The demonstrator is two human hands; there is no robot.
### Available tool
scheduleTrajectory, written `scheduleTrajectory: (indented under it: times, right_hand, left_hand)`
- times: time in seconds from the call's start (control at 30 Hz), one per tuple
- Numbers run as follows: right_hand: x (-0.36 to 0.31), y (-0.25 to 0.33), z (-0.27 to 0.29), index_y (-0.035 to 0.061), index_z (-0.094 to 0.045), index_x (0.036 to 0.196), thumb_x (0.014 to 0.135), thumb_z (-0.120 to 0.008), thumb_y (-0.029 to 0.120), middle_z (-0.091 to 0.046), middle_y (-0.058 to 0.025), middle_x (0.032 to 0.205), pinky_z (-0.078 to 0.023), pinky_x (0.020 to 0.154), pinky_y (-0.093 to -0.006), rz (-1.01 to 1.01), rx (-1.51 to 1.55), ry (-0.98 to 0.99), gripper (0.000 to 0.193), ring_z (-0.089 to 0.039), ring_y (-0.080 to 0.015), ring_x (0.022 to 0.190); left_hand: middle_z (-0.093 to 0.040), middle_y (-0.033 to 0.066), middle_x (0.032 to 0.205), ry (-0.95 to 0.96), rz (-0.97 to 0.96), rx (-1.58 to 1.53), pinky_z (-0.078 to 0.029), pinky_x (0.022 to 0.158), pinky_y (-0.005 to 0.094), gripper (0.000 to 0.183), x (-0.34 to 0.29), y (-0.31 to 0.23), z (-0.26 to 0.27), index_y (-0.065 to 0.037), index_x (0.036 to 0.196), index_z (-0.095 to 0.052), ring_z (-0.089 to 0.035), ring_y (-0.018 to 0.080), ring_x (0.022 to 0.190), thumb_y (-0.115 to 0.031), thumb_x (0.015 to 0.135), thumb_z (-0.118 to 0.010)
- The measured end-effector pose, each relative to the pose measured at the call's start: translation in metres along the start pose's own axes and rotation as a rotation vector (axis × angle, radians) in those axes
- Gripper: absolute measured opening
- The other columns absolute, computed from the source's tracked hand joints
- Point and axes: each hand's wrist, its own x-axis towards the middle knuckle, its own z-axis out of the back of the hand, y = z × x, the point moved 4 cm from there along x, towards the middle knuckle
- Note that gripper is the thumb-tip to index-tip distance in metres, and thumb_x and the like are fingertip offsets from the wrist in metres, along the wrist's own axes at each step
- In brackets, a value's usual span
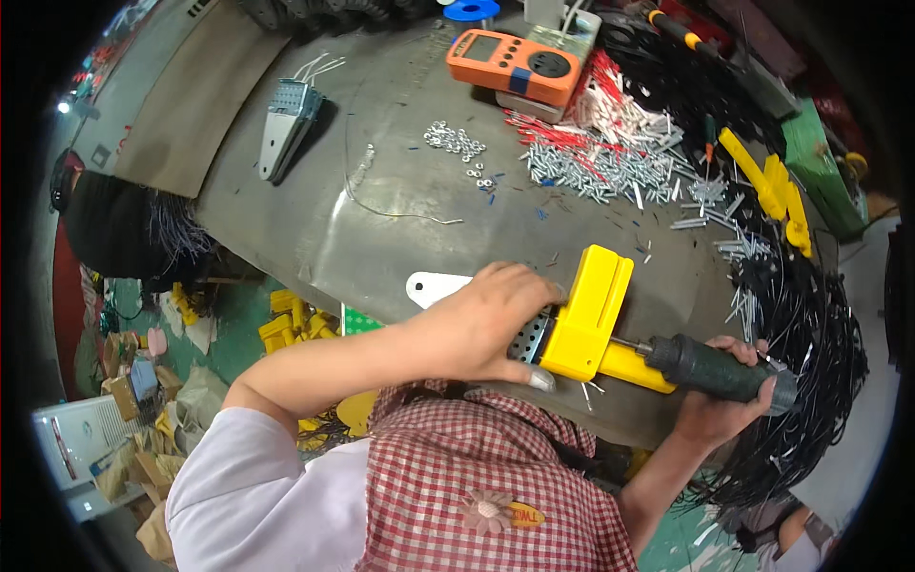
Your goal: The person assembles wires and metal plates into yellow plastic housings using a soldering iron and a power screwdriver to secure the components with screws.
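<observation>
My left hand (496, 319) is wrapped over a metal bracket, its white rounded end (434, 288) sticking out past the knuckles and a perforated part (524, 341) showing by the thumb. A yellow plastic housing (593, 315) adjoins the bracket at the table's near edge, with thin white wire ends (591, 391) below it. In my right hand (729, 405) is a dark power screwdriver (705, 366), held level. Its bit points left at the yellow housing; whether it sits in a screw cannot be made out.
Farther back stand a similar bracket assembly (288, 129) and an orange multimeter (515, 65). Small nuts (456, 141), metal screws (600, 172) and red and white wires (615, 105) lie loose. Yellow parts (767, 181) and black cables (810, 372) crowd the right side.
</observation>
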Motion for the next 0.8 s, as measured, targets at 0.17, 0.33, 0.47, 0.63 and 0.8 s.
scheduleTrajectory:
  times: [0.17,0.33,0.47,0.63,0.8]
  right_hand:
    - [-0.004,-0.003,0.002,0.0051,-0.041,0.118,0.084,-0.054,0.025,-0.046,-0.0049,0.086,-0.039,0.091,-0.0382,-0.014,-0.046,0.023,0.041,-0.049,-0.0177,0.086]
    - [-0.003,-0.006,0.004,0.0051,-0.040,0.119,0.085,-0.054,0.026,-0.046,-0.0049,0.086,-0.038,0.093,-0.0386,-0.046,-0.018,0.026,0.042,-0.049,-0.0182,0.087]
    - [-0.002,-0.005,0.002,0.0044,-0.040,0.119,0.085,-0.054,0.025,-0.047,-0.0048,0.087,-0.038,0.094,-0.0389,-0.057,-0.042,0.064,0.042,-0.049,-0.0184,0.088]
    - [-0.004,-0.006,0.003,0.0020,-0.041,0.123,0.087,-0.052,0.027,-0.047,-0.0046,0.088,-0.038,0.094,-0.0390,-0.053,-0.054,0.034,0.046,-0.049,-0.0184,0.089]
    - [-0.003,-0.009,0.009,-0.0004,-0.039,0.122,0.087,-0.050,0.029,-0.047,-0.0046,0.088,-0.039,0.094,-0.0389,-0.046,-0.118,-0.048,0.047,-0.049,-0.0175,0.089]
  left_hand:
    - [-0.061,0.0149,0.089,-0.355,0.380,0.322,-0.047,0.074,0.0391,0.021,0.009,0.060,0.063,-0.004,0.096,-0.054,-0.059,0.0317,0.085,-0.010,0.078,-0.063]
    - [-0.060,0.0132,0.089,-0.310,0.193,0.642,-0.047,0.075,0.0390,0.022,0.015,0.084,0.069,-0.005,0.094,-0.053,-0.057,0.0307,0.089,-0.003,0.073,-0.059]
    - [-0.059,0.0097,0.086,-0.175,-0.001,0.749,-0.047,0.075,0.0365,0.025,0.018,0.076,0.063,-0.006,0.092,-0.054,-0.057,0.0278,0.087,-0.002,0.069,-0.060]
    - [-0.062,0.0065,0.085,-0.211,0.140,0.328,-0.046,0.083,0.0328,0.018,0.003,0.046,0.053,-0.006,0.086,-0.054,-0.060,0.0227,0.088,-0.004,0.072,-0.064]
    - [-0.061,0.0020,0.085,-0.270,0.253,-0.176,-0.028,0.102,0.0463,0.017,-0.020,0.017,0.018,-0.008,0.083,-0.057,-0.057,0.0203,0.093,-0.007,0.069,-0.067]
